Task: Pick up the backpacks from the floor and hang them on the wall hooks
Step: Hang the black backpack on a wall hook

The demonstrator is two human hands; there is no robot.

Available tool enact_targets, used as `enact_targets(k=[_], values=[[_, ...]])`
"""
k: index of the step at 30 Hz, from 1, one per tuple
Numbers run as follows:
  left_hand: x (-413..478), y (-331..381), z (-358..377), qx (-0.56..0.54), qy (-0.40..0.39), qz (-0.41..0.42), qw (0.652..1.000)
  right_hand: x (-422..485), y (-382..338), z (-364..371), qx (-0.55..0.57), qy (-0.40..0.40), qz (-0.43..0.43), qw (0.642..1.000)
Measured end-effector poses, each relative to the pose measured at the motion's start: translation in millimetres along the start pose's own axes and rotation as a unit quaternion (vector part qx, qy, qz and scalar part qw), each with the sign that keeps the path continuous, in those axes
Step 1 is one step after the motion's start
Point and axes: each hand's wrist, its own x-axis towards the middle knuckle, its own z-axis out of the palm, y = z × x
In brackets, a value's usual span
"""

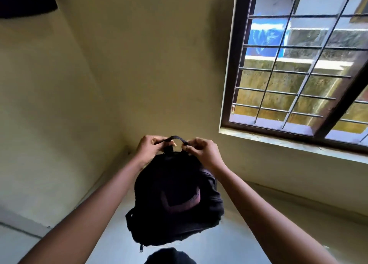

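The backpack hangs at 6 o'clock, clear of the floor. The left hand and right hand each pinch its loop with curled fingers. The person should hold the loop spread wide and level; no hook is in view.

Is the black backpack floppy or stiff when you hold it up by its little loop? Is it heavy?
Probably soft: the backpack looks like cloth and hangs bulging below its top loop, so it may sag and swing. Likely not very heavy, since the left hand and right hand hold it up with only fingertip pinches.
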Motion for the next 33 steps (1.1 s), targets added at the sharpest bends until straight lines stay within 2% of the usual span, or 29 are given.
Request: enact_targets(k=[4,9,14,18,22,24,27,33], values=[[48.5,42.9,-40.4,0.01,0.007,0.045,0.999,58.4,-42.9,-1.9,0.041,0.034,-0.034,0.998],[123.6,102.8,-100.3,0.065,0.039,0.151,0.986,140.5,-119.4,-5.0,0.027,0.107,-0.101,0.989],[192.0,155.1,-150.2,0.033,0.056,0.233,0.97,205.5,-201.0,-18.4,-0.023,0.183,-0.152,0.971],[247.6,208.9,-168.7,0.014,0.062,0.297,0.953,249.6,-253.8,-44.5,0.009,0.26,-0.173,0.95],[293.2,268.1,-169.2,0.034,0.075,0.368,0.926,284.3,-293.1,-85.3,-0.022,0.322,-0.186,0.928],[313.5,295.4,-169.1,0.058,0.105,0.404,0.907,302.0,-313.5,-106.5,-0.037,0.334,-0.197,0.921],[342.2,321.2,-169.6,0.093,0.189,0.442,0.872,330.9,-338.7,-129.5,-0.047,0.342,-0.22,0.912],[399.8,385.2,-174.6,0.092,0.312,0.485,0.812,382.4,-395.1,-179.4,-0.087,0.365,-0.276,0.885]])
